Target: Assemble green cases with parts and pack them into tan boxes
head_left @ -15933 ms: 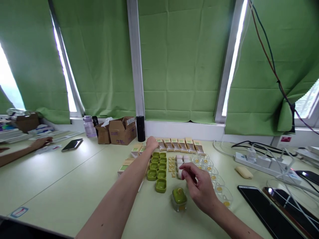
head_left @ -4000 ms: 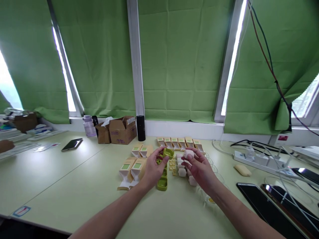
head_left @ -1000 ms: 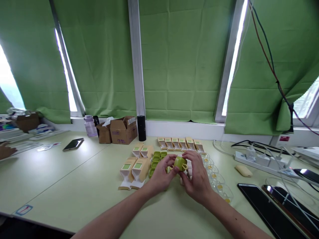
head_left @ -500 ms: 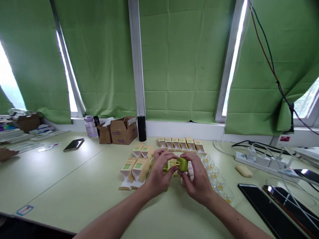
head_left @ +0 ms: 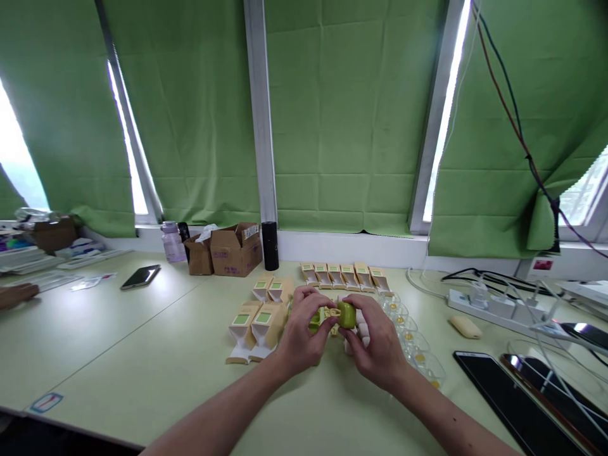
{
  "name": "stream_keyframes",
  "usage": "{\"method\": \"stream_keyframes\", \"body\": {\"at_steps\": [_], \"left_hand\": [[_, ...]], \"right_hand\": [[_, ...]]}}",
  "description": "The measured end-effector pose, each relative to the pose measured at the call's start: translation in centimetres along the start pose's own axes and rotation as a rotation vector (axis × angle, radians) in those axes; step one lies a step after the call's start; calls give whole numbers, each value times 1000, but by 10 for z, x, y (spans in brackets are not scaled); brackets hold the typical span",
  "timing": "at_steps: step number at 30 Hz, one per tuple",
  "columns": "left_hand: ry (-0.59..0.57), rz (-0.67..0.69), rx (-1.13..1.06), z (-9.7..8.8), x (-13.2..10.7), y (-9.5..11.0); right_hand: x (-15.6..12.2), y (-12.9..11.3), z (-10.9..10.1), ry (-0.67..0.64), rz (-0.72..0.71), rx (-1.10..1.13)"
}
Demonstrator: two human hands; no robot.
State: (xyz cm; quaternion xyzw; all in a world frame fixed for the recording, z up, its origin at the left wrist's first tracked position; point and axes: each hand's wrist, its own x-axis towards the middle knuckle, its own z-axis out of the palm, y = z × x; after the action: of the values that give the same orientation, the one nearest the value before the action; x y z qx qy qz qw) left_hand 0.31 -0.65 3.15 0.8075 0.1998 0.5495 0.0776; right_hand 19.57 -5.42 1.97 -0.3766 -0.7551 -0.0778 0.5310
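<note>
Over the middle of the table, both my hands meet at a small glossy green rounded case (head_left: pixel 346 315). My right hand (head_left: pixel 375 339) pinches the case between thumb and fingers. A cream loop-shaped piece (head_left: pixel 334 312) sits against the case's left side, and my left hand (head_left: pixel 306 329) has thumb and fingers closed on it. Whether the two pieces are joined, I cannot tell. Under and behind my hands lie more green and cream pieces, mostly hidden. White rounded pieces (head_left: pixel 363 330) lie beside my right fingers.
Open cream cartons (head_left: pixel 266 323) stand left of my hands, with a row of similar cartons (head_left: pixel 342 277) behind. Clear plastic cups (head_left: pixel 418 356) line the right side. Farther right are a power strip (head_left: pixel 503 310), cables and a tablet (head_left: pixel 503 392). Another person's hand (head_left: pixel 19 294) rests at far left.
The green case has shifted slightly left, toward the cream loop piece, and turned a little. The other person's hand at far left has moved slightly.
</note>
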Motion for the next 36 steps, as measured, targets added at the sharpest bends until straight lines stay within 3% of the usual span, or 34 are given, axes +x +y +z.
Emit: {"method": "stream_keyframes", "body": {"at_steps": [20,36], "left_hand": [[8,-40,-91,3,-4,-4],[-65,-53,-201,4,-6,-9]], "right_hand": [[-2,0,1,-39,-56,76],[-6,6,5,-27,-99,66]]}}
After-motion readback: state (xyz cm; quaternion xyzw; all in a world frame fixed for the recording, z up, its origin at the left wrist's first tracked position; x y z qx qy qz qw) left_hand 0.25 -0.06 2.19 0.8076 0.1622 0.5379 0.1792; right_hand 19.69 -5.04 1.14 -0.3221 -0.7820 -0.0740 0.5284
